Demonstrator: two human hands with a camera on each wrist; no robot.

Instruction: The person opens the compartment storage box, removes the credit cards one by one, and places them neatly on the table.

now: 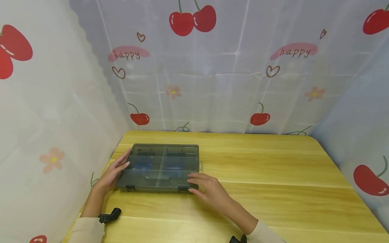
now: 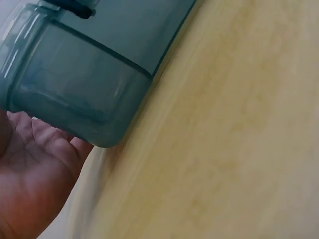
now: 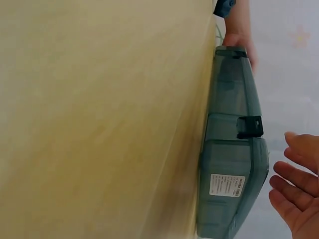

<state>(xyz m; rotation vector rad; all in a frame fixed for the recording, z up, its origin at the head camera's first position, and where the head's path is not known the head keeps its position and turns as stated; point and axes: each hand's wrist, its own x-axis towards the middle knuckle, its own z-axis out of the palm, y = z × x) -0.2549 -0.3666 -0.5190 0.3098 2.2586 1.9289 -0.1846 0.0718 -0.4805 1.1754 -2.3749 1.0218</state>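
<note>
A flat, see-through grey-green compartment box [image 1: 158, 168] lies on the table with its lid down. Two dark latches mark its front side; the right one [image 3: 249, 127] shows up close in the right wrist view. Blue items [image 1: 174, 165] show dimly through the lid. At the box's left end, my left hand [image 1: 113, 172] grips the edge, thumb over the lid and fingers along the side. My right hand [image 1: 212, 192] is by the front right corner, fingers spread and holding nothing; the right wrist view shows a gap between these fingers and the box.
The wood-grain table [image 1: 273, 175] extends to the right of the box. Light curtains with cherry prints [image 1: 209, 74] hang behind it and on both sides. A white printed label [image 3: 227, 185] is stuck on the box's side.
</note>
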